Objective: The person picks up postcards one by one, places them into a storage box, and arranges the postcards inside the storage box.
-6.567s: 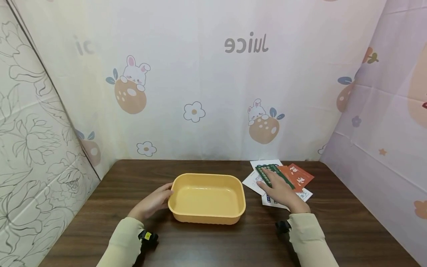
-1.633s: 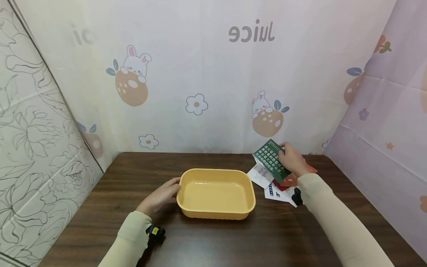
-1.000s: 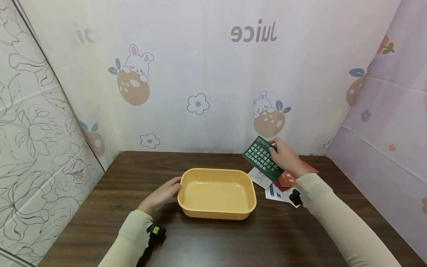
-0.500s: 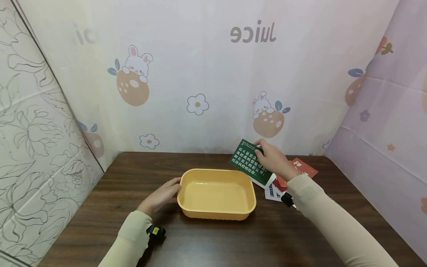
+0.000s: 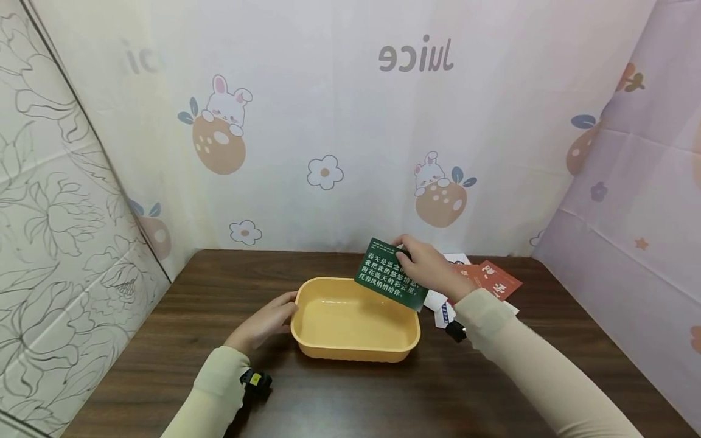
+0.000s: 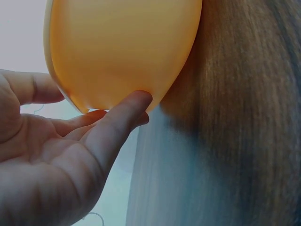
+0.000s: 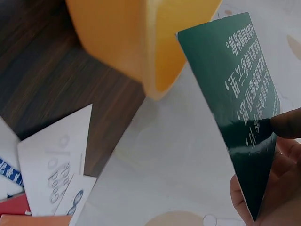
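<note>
In the head view, my right hand (image 5: 429,263) pinches a dark green card (image 5: 386,277) with white printed lettering. It holds the card tilted over the back right part of a yellow plastic tub (image 5: 356,353). The right wrist view shows the thumb on the printed face of the green card (image 7: 230,94) and the fingers behind it. At the tub's left end my left hand (image 5: 265,322) grips the wall, thumb at the rim. In the left wrist view, several fingers press against the outside of the tub (image 6: 122,52).
Right of the tub, orange-red cards (image 5: 495,280) and white cards (image 5: 445,315) lie in an overlapping pile, partly hidden by my right forearm. A white "Good Luck" card (image 7: 61,165) shows in the right wrist view. Patterned curtains (image 5: 328,121) border the dark wooden table (image 5: 339,401).
My right hand went from resting on the pile to picking up the green card, then carried it left over the tub. The left hand keeps its grip; the tub appears slightly further right in view.
</note>
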